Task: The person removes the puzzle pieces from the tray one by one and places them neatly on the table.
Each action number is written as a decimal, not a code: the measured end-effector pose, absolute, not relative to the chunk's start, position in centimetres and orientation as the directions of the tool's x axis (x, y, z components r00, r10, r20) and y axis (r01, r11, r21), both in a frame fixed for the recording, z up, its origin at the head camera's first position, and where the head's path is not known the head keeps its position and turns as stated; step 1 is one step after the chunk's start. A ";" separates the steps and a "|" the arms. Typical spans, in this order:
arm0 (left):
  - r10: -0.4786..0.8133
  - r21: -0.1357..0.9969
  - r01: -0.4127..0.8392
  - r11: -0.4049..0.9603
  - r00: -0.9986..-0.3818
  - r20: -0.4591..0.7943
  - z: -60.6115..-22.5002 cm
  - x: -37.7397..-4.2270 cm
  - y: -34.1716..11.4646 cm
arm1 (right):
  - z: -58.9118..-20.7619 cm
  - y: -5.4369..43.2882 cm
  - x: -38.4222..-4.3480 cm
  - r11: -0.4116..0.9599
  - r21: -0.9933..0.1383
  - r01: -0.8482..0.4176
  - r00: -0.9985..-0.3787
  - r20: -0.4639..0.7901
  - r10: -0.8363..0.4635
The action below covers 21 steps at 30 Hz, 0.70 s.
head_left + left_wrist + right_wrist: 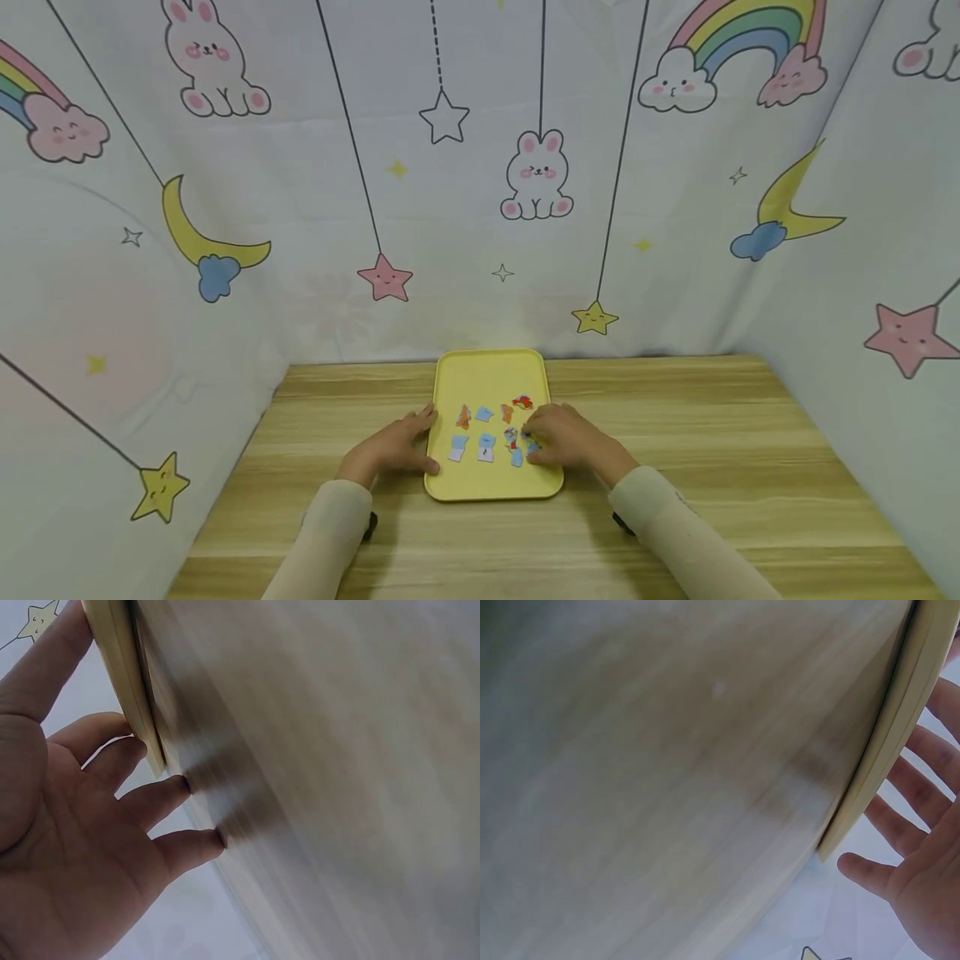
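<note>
A yellow tray [491,487] lies on the wooden table with several small puzzle pieces in it. My left hand [390,450] is at the tray's left side, thumb and fingertips along the rim; in the left wrist view its fingers are spread, two of them on the tabletop. My right hand [573,437] reaches over the right rim, its thumb and forefinger apart around colourful pieces [512,434] near that side. The fingertips are partly hidden by the tray wall [889,735] in the right wrist view. Close by lie a red piece [523,402] and an orange piece [507,413].
Farther left in the tray are another orange piece [464,417], a small blue piece [484,414] and blue-and-lilac pieces [486,448]. The wooden table [675,400] meets a white printed cloth [480,317] at the back and sides.
</note>
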<state>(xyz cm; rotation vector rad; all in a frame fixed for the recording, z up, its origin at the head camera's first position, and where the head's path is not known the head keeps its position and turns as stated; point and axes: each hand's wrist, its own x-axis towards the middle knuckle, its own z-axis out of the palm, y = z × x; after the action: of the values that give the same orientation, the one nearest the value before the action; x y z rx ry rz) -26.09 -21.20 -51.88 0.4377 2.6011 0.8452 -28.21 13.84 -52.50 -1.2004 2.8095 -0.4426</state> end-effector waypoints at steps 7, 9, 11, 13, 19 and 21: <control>0.400 0.609 0.181 0.772 -0.883 -0.246 -51.8 -26.1 -21.3 | -52.4 13.7 -28.1 0.664 -0.307 -0.682 -0.708 0.049 -0.705; 0.403 0.615 0.180 0.767 -0.882 -0.244 -51.8 -26.0 -21.3 | -52.5 13.6 -28.2 0.662 -0.309 -0.683 -0.708 0.056 -0.704; 0.405 0.618 0.182 0.765 -0.882 -0.241 -51.8 -26.0 -21.2 | -52.6 13.5 -28.2 0.656 -0.302 -0.691 -0.702 0.068 -0.708; 0.406 0.621 0.182 0.763 -0.882 -0.240 -51.8 -26.0 -21.2 | -52.6 13.5 -28.2 0.652 -0.305 -0.694 -0.701 0.076 -0.709; 0.411 0.622 0.188 0.761 -0.880 -0.237 -51.7 -25.9 -21.2 | -52.6 13.6 -28.1 0.643 -0.309 -0.701 -0.696 0.102 -0.711; 0.415 0.625 0.191 0.757 -0.879 -0.235 -51.7 -25.8 -21.2 | -52.4 13.8 -28.1 0.645 -0.305 -0.701 -0.699 0.111 -0.707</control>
<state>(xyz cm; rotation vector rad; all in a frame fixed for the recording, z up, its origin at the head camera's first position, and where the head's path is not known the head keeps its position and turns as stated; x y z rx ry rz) -25.84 -21.16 -51.71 0.4652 2.5936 0.8658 -28.10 13.82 -52.43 -1.2116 2.8325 -0.5126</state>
